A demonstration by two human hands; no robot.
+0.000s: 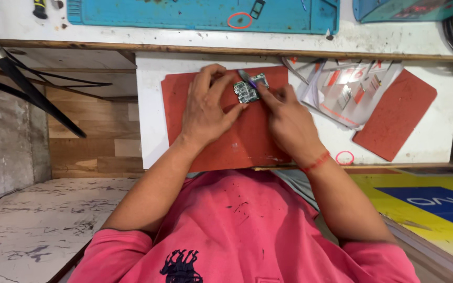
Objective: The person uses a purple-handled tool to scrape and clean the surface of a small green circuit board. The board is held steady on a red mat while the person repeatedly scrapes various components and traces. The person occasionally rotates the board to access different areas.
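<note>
Circuit board (247, 91), small and green-grey, is seen at upper centre of the frame, lying on a red mat (226, 141) on the white counter (150, 105). It is pinned at its left edge by the fingertips of the left hand (205, 107), whose grip is a light pinch on the board rather than a full grasp. A thin tool (248, 78) with a dark, purplish tip is held in the right hand (288, 121), the grip being narrow and closed around its shaft, and the tip is laid on the board's upper edge. A second red mat (394, 115) and a pile of white and red paper slips (349, 86) are seen at upper right; a blue mat (200, 14) lies along the top of the frame.

Slippage is judged the main risk: since the board is held only at one edge, it could be skated or flipped across the mat if the tool were pressed sideways. Small parts could be scratched or lifted by the tip if too much force were applied.
</note>
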